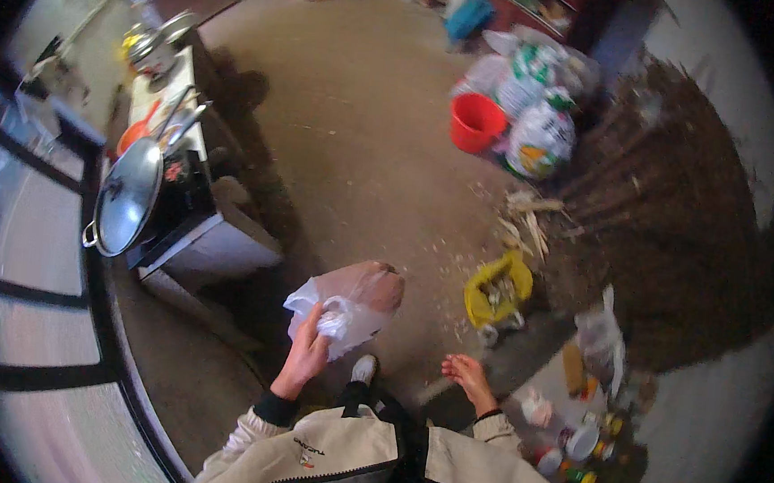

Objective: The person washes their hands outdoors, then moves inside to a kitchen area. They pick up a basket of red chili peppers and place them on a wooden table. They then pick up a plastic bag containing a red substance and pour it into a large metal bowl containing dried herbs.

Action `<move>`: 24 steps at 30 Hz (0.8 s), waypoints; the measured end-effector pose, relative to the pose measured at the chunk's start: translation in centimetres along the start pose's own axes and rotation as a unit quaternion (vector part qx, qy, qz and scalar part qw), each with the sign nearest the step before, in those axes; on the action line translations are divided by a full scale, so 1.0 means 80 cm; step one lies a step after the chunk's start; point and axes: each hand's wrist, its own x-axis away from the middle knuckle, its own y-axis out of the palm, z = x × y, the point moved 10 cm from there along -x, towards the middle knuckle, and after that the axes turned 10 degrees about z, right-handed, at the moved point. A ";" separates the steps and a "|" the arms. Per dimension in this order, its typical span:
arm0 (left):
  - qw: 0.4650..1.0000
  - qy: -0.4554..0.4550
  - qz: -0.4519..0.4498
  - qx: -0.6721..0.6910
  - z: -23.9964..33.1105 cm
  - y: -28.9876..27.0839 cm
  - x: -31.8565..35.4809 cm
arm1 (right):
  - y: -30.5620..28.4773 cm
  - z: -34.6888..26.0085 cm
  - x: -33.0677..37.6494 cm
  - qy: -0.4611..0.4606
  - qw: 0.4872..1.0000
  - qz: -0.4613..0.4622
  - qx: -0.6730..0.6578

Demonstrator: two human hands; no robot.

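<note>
My left hand is closed around the gathered part of a white plastic bag, lifted in front of my body. The far side of the bag looks brownish; what is inside cannot be made out. To the right, my right hand is held out with its fingers extended, holding nothing. Beyond it on the floor stands a bin with a yellow liner, some pale scraps inside.
At left, a counter carries a large wok lid, an orange ladle and a pot. Filled plastic bags stand by a red bucket. A brown heap and scattered jars lie at right.
</note>
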 end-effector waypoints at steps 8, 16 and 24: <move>0.993 0.061 0.031 -0.100 0.048 -0.028 -0.225 | -0.022 -0.160 -0.105 -0.006 0.952 -0.006 -0.306; 0.965 0.119 0.075 -0.223 0.149 -0.045 -0.454 | -0.003 -0.342 -0.294 -0.065 0.993 0.016 -0.095; 0.890 0.232 0.080 -0.385 0.270 0.021 -0.707 | 0.025 -0.526 -0.467 -0.082 0.996 0.038 -0.004</move>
